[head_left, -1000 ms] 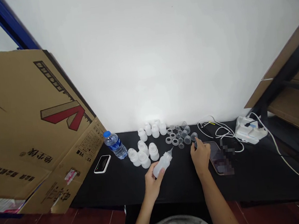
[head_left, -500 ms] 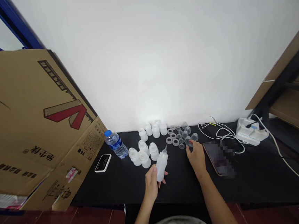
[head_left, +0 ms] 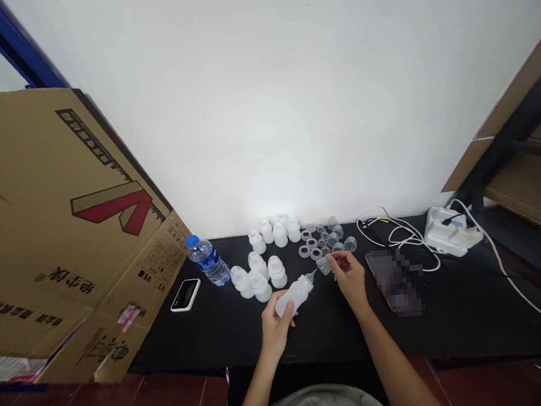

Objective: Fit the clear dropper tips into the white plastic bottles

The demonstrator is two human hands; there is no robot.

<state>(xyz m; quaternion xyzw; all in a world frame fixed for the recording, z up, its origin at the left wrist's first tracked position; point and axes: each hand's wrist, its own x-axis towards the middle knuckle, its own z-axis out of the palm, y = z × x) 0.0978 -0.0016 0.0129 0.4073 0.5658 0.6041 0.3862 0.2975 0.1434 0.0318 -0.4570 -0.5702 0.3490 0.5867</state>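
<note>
My left hand (head_left: 277, 332) grips a translucent white squeeze bottle (head_left: 294, 296) lying tilted, its thin nozzle pointing right. My right hand (head_left: 349, 278) pinches a small clear plastic cap (head_left: 324, 265) close to the nozzle tip, and I cannot tell whether they touch. Several white plastic bottles (head_left: 258, 268) stand in a group just beyond the left hand. Further clear caps (head_left: 333, 240) and clear rings (head_left: 316, 254) lie scattered on the black table (head_left: 451, 313) beyond my right hand.
A water bottle (head_left: 205, 260) and a small dark phone (head_left: 185, 295) lie left of the white bottles. A larger phone (head_left: 393, 282) with a blurred screen, white cables (head_left: 396, 233) and a power strip (head_left: 449, 233) are on the right. A cardboard sheet (head_left: 65, 233) leans at the left.
My left hand has tipped the squeeze bottle from nearly upright to lying tilted, nozzle right. My right hand has picked up a clear cap and moved it toward the nozzle.
</note>
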